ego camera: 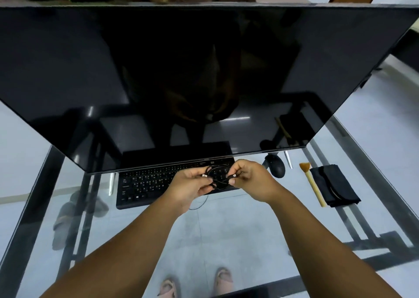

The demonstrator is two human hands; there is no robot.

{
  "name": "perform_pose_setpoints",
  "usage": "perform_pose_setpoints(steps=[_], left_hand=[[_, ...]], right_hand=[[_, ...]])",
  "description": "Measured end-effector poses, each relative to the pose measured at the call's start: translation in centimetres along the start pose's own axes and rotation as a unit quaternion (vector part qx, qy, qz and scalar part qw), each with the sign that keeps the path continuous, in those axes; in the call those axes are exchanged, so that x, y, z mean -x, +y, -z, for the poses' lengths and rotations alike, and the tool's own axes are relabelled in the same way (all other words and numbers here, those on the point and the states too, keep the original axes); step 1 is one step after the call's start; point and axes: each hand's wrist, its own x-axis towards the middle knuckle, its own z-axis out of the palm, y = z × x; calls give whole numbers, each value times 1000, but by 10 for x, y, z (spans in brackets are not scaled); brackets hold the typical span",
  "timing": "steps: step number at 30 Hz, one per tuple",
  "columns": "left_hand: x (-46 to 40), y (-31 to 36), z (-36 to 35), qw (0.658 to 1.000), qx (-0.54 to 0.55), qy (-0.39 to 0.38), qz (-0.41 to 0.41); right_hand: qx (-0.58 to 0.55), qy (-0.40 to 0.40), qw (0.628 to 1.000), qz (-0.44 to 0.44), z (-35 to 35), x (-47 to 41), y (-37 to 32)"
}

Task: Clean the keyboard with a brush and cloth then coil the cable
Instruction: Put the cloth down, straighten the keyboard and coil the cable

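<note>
A black keyboard (149,184) lies on the glass desk under the monitor's lower edge. Above its right end both hands hold a thin black cable (218,176) wound into a small coil. My left hand (190,184) pinches the coil's left side near a pale connector. My right hand (251,179) pinches the right side near the other connector. One loose loop of cable hangs down below the left hand. A wooden-handled brush (314,185) and a folded black cloth (333,185) lie side by side on the desk to the right, apart from both hands.
A large dark monitor (181,82) fills the upper view and overhangs the keyboard. A black mouse (277,165) sits right of the keyboard. The glass desk (226,225) shows its metal frame, slippers and my feet on the floor below. Plush toys sit behind the monitor.
</note>
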Motion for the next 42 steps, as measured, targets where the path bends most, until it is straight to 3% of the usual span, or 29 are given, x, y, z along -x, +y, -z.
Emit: perform_pose_setpoints(steps=[9,14,25,29,33,38,42], left_hand=[[-31,-26,-63,999,-7,27,24],[-52,-42,-88,995,-80,46,37],[-104,-79,-116,981,-123,144,39],[-115,-81,-124,977,-141,153,37],[-124,-78,-128,970,-195,145,27],[-133,-76,-131,944,-305,122,13],[-136,-73,-135,896,-426,127,-10]], right_hand=[[-149,54,987,-38,37,8,50],[-262,132,950,-109,47,0,78],[-249,230,925,-173,50,-25,125],[-280,243,903,-218,45,-33,129],[-254,251,905,-233,41,-39,132],[-244,273,898,-243,39,-46,131],[-233,283,895,-253,38,-50,131]])
